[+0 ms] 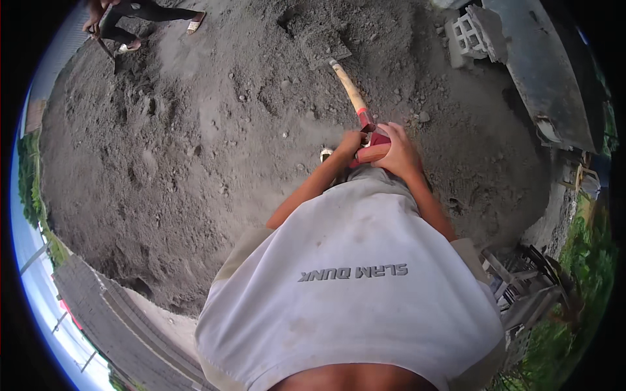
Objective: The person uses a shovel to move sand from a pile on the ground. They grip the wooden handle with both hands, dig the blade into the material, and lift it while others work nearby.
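Both of my hands hold the red grip of a shovel just in front of my white shirt. My left hand wraps the grip from the left side. My right hand closes over its top from the right. The pale wooden shaft runs up and away from me to a grey blade, which lies flat on a wide mound of dark grey sand. The blade is coated with sand and partly sunk in it.
Another person's legs and sandals stand at the far left top of the mound, with a tool in hand. Concrete blocks and a dark metal sheet lie at the right. Wooden pieces sit low right. A paved road runs lower left.
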Available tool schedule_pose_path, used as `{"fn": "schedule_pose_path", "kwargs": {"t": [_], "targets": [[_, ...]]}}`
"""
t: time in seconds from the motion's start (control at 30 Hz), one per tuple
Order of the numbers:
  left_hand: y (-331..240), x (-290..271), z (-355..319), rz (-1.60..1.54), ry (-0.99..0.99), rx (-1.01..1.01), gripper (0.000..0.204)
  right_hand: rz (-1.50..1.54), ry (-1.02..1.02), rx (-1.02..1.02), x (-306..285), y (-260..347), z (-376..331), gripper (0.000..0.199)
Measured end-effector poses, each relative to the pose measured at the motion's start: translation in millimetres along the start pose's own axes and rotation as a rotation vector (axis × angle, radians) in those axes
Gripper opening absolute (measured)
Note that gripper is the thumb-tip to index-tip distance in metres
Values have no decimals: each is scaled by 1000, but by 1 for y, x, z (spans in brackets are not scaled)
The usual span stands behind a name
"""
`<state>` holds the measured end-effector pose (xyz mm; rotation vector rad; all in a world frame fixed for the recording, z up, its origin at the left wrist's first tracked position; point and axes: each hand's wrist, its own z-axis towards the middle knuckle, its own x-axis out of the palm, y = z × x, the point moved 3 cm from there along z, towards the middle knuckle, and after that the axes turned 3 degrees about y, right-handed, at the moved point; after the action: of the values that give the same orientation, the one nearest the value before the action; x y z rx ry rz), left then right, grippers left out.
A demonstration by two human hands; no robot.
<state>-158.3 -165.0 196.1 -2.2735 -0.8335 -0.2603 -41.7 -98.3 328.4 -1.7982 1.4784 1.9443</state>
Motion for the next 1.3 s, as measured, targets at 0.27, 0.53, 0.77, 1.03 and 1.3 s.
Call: {"fn": "schedule_pose_path", "kwargs": {"t": [0.27, 0.53, 0.77, 1.03, 1.3], "targets": [[-23, 32, 34, -75, 387, -138, 38, 218, -51, 242, -28, -36, 9, 88], [-28, 81, 160, -288, 236, -418, 42, 1827, -452, 778, -24, -139, 10, 74], [10, 0, 343, -495, -86, -279, 27, 1323, -819, 1350, 37, -194, -16, 60], [24, -147, 547, -758, -12, -187, 24, 1184, -979, 1670, 199, -285, -97, 10], [48, -144, 514, -571, -226, -349, 17, 679, -953, 1575, 179, -280, -104, 16]]}}
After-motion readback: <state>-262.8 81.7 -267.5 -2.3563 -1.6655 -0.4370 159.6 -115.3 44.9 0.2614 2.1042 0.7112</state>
